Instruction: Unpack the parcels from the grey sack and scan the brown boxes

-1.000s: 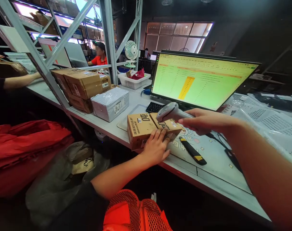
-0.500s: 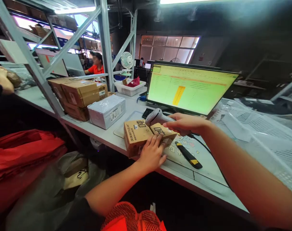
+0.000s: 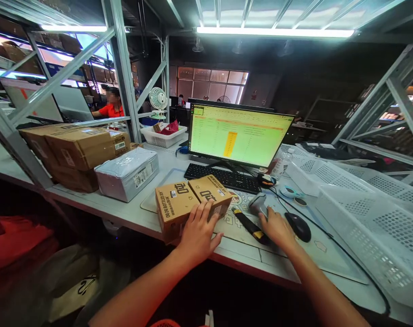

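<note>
Lowered from above two cardboard cartons (image 3: 174, 204), the scanner (image 3: 257, 204) is sitting in the right hand's (image 3: 277, 229) grasp, between cutter (image 3: 249, 225) and rounded mouse (image 3: 297, 226). Both cartons are standing at the desk's (image 3: 238, 254) front edge, the left hand (image 3: 198, 229) (fingers loosely spread) resting on one.

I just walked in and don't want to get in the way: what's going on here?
Someone is at a workstation. Their left hand rests on a pair of small brown boxes. Their right hand holds a scanner, low between a black-and-yellow cutter and a mouse. A lit monitor stands behind the keyboard. To the boxes' left sits a white parcel, beside stacked cartons.
</note>
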A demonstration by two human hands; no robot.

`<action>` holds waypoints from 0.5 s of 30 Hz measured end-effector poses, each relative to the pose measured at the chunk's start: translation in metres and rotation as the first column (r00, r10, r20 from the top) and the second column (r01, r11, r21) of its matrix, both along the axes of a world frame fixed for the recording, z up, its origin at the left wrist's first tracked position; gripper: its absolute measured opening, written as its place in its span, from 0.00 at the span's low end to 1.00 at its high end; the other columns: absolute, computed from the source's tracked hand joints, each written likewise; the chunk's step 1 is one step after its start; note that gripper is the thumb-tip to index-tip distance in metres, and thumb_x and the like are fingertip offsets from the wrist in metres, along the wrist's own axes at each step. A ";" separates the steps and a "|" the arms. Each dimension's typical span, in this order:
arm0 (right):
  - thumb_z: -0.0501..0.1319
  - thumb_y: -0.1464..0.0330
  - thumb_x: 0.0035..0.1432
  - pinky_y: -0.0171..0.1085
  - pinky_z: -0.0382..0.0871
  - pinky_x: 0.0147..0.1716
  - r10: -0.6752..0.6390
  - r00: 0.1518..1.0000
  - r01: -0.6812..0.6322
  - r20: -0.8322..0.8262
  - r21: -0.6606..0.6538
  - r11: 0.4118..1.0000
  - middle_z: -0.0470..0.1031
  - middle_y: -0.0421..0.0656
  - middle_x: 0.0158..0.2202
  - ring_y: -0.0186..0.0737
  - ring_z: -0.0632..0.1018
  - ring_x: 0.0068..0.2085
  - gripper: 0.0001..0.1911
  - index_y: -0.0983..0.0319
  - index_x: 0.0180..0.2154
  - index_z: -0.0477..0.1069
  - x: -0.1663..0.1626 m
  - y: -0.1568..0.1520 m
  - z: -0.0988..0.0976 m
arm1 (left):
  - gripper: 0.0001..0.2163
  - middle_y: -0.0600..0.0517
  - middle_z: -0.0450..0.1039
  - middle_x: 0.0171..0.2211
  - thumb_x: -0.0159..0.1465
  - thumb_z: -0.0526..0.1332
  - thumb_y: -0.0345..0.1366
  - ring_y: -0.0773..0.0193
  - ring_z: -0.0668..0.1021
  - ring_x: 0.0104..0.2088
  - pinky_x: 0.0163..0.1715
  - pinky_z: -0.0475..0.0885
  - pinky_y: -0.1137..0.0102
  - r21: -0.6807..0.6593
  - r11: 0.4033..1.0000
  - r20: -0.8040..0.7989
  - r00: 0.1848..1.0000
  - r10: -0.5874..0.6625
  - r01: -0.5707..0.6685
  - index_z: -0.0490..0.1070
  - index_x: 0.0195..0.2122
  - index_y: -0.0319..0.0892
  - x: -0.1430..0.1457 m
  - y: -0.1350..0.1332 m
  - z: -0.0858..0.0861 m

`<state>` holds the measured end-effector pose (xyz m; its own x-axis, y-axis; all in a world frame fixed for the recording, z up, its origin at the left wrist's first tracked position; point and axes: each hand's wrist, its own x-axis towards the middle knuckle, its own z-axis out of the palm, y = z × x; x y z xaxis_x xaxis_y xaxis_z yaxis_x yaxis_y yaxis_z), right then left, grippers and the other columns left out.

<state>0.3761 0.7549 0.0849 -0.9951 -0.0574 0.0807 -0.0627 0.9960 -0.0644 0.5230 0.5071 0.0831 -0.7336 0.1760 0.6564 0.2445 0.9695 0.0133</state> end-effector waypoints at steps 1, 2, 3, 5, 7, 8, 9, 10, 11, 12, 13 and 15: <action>0.44 0.59 0.73 0.50 0.71 0.54 -0.032 1.000 0.032 -0.003 0.018 0.999 0.74 0.64 0.56 0.61 0.78 0.55 0.31 0.73 0.67 0.59 0.000 0.001 -0.007 | 0.21 0.40 0.60 0.70 0.67 0.63 0.47 0.44 0.64 0.69 0.67 0.64 0.48 0.022 0.999 0.010 1.000 -0.028 0.028 0.74 0.57 0.43 0.006 -0.001 0.004; 0.44 0.60 0.73 0.50 0.70 0.54 -0.054 0.999 0.054 -0.001 0.028 0.998 0.74 0.64 0.55 0.61 0.78 0.55 0.31 0.75 0.67 0.58 -0.001 0.002 -0.012 | 0.20 0.42 0.60 0.70 0.67 0.63 0.45 0.46 0.64 0.69 0.67 0.65 0.49 0.055 0.996 0.011 0.998 -0.063 0.063 0.73 0.58 0.45 0.013 -0.003 0.009; 0.45 0.61 0.73 0.51 0.70 0.55 -0.057 0.998 0.057 0.001 0.029 0.998 0.74 0.64 0.55 0.61 0.78 0.55 0.32 0.75 0.68 0.57 -0.002 0.006 -0.015 | 0.18 0.45 0.62 0.69 0.67 0.63 0.44 0.47 0.64 0.69 0.67 0.65 0.50 0.102 0.990 -0.003 0.995 -0.100 0.100 0.73 0.58 0.47 0.022 -0.007 0.014; 0.46 0.59 0.72 0.51 0.70 0.56 -0.010 1.000 0.010 -0.016 0.009 1.000 0.73 0.63 0.57 0.60 0.77 0.57 0.33 0.74 0.68 0.57 -0.009 0.020 -0.017 | 0.15 0.48 0.66 0.66 0.68 0.62 0.40 0.51 0.67 0.67 0.66 0.67 0.52 0.225 0.960 -0.083 0.985 -0.151 0.166 0.72 0.56 0.51 0.040 -0.024 0.021; 0.46 0.57 0.70 0.50 0.69 0.59 0.028 0.994 -0.031 -0.103 -0.024 0.999 0.72 0.62 0.60 0.59 0.75 0.59 0.34 0.71 0.68 0.60 -0.021 0.047 -0.017 | 0.12 0.48 0.70 0.62 0.70 0.59 0.37 0.52 0.71 0.64 0.63 0.69 0.52 0.358 0.912 -0.224 0.967 -0.123 0.199 0.72 0.54 0.52 0.052 -0.052 0.022; 0.47 0.55 0.69 0.51 0.69 0.60 0.022 0.985 -0.029 -0.169 -0.043 0.999 0.71 0.61 0.61 0.59 0.74 0.60 0.34 0.69 0.67 0.62 -0.029 0.064 -0.018 | 0.11 0.47 0.71 0.60 0.70 0.58 0.37 0.52 0.73 0.62 0.62 0.70 0.52 0.422 0.885 -0.296 0.952 -0.071 0.197 0.71 0.53 0.51 0.054 -0.070 0.019; 0.46 0.54 0.68 0.52 0.68 0.60 -0.013 0.973 -0.003 -0.228 -0.069 0.998 0.71 0.60 0.60 0.60 0.74 0.60 0.35 0.69 0.66 0.64 -0.036 0.082 -0.021 | 0.09 0.46 0.73 0.57 0.71 0.58 0.38 0.52 0.74 0.60 0.61 0.71 0.52 0.488 0.853 -0.360 0.933 0.004 0.185 0.71 0.51 0.49 0.053 -0.089 0.015; 0.45 0.52 0.67 0.54 0.68 0.60 -0.049 0.961 0.022 -0.273 -0.100 0.995 0.72 0.60 0.59 0.62 0.75 0.58 0.36 0.68 0.65 0.65 -0.044 0.099 -0.026 | 0.09 0.45 0.74 0.56 0.71 0.58 0.40 0.52 0.75 0.58 0.60 0.71 0.52 0.562 0.811 -0.392 0.915 0.091 0.161 0.71 0.50 0.47 0.049 -0.109 0.010; 0.45 0.49 0.65 0.56 0.68 0.59 -0.062 0.954 0.023 -0.292 -0.133 0.991 0.73 0.59 0.58 0.63 0.75 0.58 0.38 0.68 0.64 0.66 -0.052 0.115 -0.034 | 0.11 0.44 0.74 0.54 0.70 0.59 0.44 0.51 0.76 0.57 0.60 0.71 0.53 0.649 0.750 -0.379 0.910 0.169 0.130 0.71 0.49 0.45 0.043 -0.127 0.004; 0.46 0.47 0.62 0.57 0.69 0.59 -0.046 0.958 -0.004 -0.285 -0.172 0.985 0.73 0.59 0.57 0.64 0.75 0.57 0.41 0.68 0.64 0.67 -0.059 0.129 -0.042 | 0.15 0.43 0.75 0.53 0.70 0.59 0.48 0.51 0.76 0.56 0.58 0.72 0.54 0.738 0.667 -0.329 0.918 0.223 0.103 0.72 0.49 0.44 0.036 -0.143 -0.002; 0.47 0.45 0.60 0.56 0.69 0.59 -0.013 0.962 -0.047 -0.274 -0.214 0.976 0.72 0.59 0.57 0.63 0.76 0.57 0.42 0.68 0.63 0.68 -0.066 0.139 -0.052 | 0.19 0.43 0.76 0.52 0.69 0.59 0.53 0.50 0.77 0.55 0.56 0.73 0.55 0.814 0.576 -0.263 0.933 0.245 0.078 0.72 0.50 0.42 0.027 -0.157 -0.008; 0.48 0.43 0.57 0.54 0.70 0.59 0.021 0.959 -0.100 -0.283 -0.269 0.958 0.70 0.59 0.59 0.61 0.76 0.56 0.45 0.67 0.62 0.69 -0.076 0.152 -0.070 | 0.26 0.42 0.77 0.50 0.65 0.59 0.60 0.49 0.79 0.52 0.52 0.75 0.57 0.902 0.429 -0.159 0.960 0.230 0.046 0.73 0.49 0.41 0.009 -0.176 -0.017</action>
